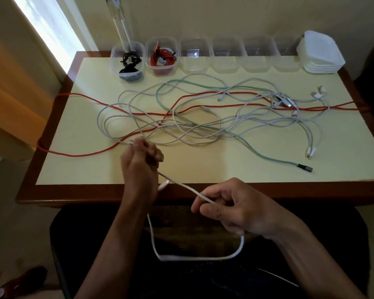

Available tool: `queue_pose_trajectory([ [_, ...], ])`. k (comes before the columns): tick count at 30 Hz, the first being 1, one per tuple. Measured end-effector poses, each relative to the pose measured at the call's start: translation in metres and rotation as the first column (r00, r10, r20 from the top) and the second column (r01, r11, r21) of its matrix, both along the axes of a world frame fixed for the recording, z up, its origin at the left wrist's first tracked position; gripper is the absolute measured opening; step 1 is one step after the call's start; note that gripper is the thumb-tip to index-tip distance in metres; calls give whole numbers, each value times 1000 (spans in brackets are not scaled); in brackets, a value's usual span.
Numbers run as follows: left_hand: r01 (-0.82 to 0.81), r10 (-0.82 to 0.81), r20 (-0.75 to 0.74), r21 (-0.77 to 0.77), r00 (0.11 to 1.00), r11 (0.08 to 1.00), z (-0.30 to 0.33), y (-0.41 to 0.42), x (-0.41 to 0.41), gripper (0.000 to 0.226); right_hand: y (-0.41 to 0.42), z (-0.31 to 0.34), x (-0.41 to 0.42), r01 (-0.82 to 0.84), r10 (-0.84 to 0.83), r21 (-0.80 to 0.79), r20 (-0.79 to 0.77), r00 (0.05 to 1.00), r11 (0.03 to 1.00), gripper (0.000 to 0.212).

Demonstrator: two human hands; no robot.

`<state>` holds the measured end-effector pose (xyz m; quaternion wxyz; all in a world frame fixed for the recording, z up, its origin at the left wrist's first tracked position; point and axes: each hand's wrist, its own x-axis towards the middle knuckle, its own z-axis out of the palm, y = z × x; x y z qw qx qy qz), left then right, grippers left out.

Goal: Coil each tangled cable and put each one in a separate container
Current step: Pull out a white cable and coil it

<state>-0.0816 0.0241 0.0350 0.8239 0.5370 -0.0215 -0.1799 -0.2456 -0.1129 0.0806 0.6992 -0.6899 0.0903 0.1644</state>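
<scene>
A tangle of white cables [181,130], a long red cable [225,94] and a mint green cable [257,148] sprawls across the pale yellow table [203,169]. My left hand [141,162] grips a white cable [181,184] at the tangle's near edge. My right hand [231,203] pinches the same cable below the table's front edge. From there the cable hangs in a loop [203,257] over my lap. At the back, one clear container [127,61] holds a coiled black cable and another [162,57] holds a coiled red one.
Several empty clear containers [227,56] line the back edge, with a stack of white lids [321,53] at the far right. A clear stand [121,22] rises behind the left container. The red cable drops over both side edges of the table.
</scene>
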Motion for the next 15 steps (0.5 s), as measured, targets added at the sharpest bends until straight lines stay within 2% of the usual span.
queue_pose_trajectory([
  [2,84,-168,235,331,958,940,-9,-2,-16,35,-1,9,4,60,-56,-70,49,997,996,17],
  [3,148,-290,276,440,916,886,-12,-2,-25,34,-4,9,7,142,-132,-119,88,987,983,17],
  [5,367,-512,199,492,836,790,-12,-3,-43,33,-13,4,14,330,-296,-201,182,938,922,23],
  [7,609,-665,37,368,746,703,-9,-4,-60,34,-22,-5,21,417,-345,-278,274,898,865,25],
  [9,720,-723,-73,200,687,665,-8,-3,-72,38,-26,-16,25,440,-335,-334,328,883,834,25],
  [12,752,-755,-166,-95,634,653,-9,1,-74,47,-25,-30,28,463,-349,-330,348,870,823,23],
  [15,670,-738,-255,-311,624,674,-7,1,-74,40,-20,-38,29,456,-354,-304,334,873,837,25],
])
